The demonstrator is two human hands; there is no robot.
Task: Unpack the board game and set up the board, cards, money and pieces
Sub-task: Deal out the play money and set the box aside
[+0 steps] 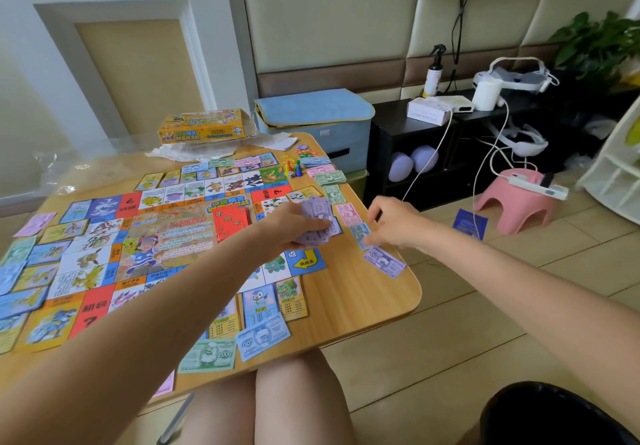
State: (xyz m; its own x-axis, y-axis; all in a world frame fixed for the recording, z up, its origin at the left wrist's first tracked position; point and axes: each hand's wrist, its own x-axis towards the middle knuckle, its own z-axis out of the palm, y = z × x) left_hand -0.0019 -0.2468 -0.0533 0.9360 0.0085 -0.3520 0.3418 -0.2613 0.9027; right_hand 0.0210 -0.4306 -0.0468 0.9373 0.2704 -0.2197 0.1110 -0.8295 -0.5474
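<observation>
Holding purple notes [317, 217], left hand [294, 224]; right hand [393, 221] seemingly pinching

Beige padded wall panels [329, 14] back a black shelf unit [446, 153]. A pink stool [516, 202] stands on the tiled floor [450, 323]; a leafy plant [595, 42], somewhat blurred, fills the corner.

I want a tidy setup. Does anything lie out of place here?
Yes. A dark blue packet lies on the floor beside the pink stool, off the table. Crumpled plastic wrap sits by the game box.
</observation>
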